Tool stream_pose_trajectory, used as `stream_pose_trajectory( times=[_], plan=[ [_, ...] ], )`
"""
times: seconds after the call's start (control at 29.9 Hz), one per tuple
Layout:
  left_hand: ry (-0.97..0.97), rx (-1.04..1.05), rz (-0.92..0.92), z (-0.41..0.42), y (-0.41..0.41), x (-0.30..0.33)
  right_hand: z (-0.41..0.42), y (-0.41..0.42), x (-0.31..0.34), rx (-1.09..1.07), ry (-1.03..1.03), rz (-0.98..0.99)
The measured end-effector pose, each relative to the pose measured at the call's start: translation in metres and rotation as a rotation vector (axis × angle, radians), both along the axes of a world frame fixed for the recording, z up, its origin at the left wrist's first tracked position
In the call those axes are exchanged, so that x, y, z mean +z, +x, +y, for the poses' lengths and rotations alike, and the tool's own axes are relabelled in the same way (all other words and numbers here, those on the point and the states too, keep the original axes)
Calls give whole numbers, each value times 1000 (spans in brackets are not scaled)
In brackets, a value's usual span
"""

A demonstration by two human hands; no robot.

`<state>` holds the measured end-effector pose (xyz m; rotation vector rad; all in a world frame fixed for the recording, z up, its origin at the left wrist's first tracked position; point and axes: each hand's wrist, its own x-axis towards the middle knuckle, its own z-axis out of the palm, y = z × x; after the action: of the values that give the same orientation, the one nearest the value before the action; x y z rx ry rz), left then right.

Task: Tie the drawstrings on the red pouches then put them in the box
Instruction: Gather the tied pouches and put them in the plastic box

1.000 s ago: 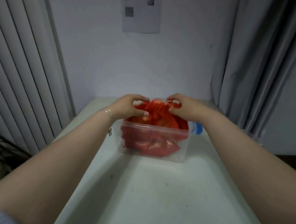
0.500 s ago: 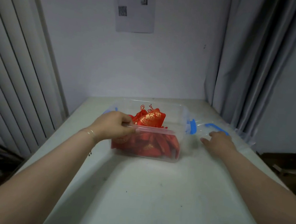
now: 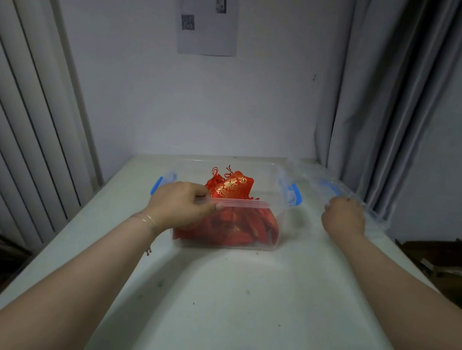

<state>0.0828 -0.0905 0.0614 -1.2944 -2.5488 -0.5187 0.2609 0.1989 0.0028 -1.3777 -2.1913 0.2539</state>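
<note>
A clear plastic box [image 3: 249, 205] with blue side clips stands in the middle of the table, filled with several red pouches [image 3: 235, 226]. One pouch [image 3: 231, 187] with gold print sticks up above the rim, its red drawstrings pointing up. My left hand [image 3: 181, 205] grips the box's near rim at the left corner, fingers curled over the edge. My right hand [image 3: 343, 218] lies on the near edge of the clear lid [image 3: 334, 185], which has a blue handle and lies to the right of the box; its fingers curl at that edge.
The white table [image 3: 239, 304] runs toward me. A grey curtain [image 3: 389, 91] hangs at the right, vertical blinds [image 3: 17, 109] at the left. A sheet of paper [image 3: 208, 15] is stuck on the back wall. A brown carton [image 3: 443, 260] sits low at the right.
Both hands left the pouches in the box. The left hand took hold of the box's near rim; the right hand moved out right onto the lid and further back along it.
</note>
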Motion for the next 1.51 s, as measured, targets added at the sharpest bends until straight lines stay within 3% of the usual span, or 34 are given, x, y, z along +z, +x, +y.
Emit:
stream_pose_trajectory(
  times=[0.07, 0.17, 0.23, 0.27, 0.33, 0.4, 0.47, 0.67, 0.84, 1.04, 1.2, 1.37, 1.51],
  plan=[
    [51, -50, -73, -2, -2, 0, -3, -7, 22, 36, 22, 238],
    [475, -153, -272, -5, -5, -1, -20, -14, 56, 287, 72, 488],
    [782, -60, -339, -9, -12, -8, -40, -16, 68, 529, 152, 457],
    [847, 5, -389, -11, -17, -14, -51, -15, 71, 633, 217, 396],
    [877, 98, -594, -16, -21, -22, -70, -13, 72, 775, 312, 219],
    [889, 88, -835, -18, -26, -24, -84, -12, 69, 847, 334, 67],
    [862, 48, -960, -20, -30, -23, -94, -12, 66, 884, 304, -9],
    [842, 112, -991, -23, -39, -27, -100, -12, 55, 912, 294, -32],
    [893, 29, -1212, -25, -45, -28, -97, -15, 56, 928, 234, 56],
    [982, 70, -1121, -22, -46, -30, -95, -16, 54, 830, 165, 81],
    [976, 47, -1037, -17, -39, -24, -90, -18, 48, 754, -119, 267],
    [948, 54, -987, -21, -40, -21, -91, -20, 36, 535, -541, 531],
    [942, 5, -959, -22, -30, -24, -88, -24, 25, 522, -925, 797]
  ],
)
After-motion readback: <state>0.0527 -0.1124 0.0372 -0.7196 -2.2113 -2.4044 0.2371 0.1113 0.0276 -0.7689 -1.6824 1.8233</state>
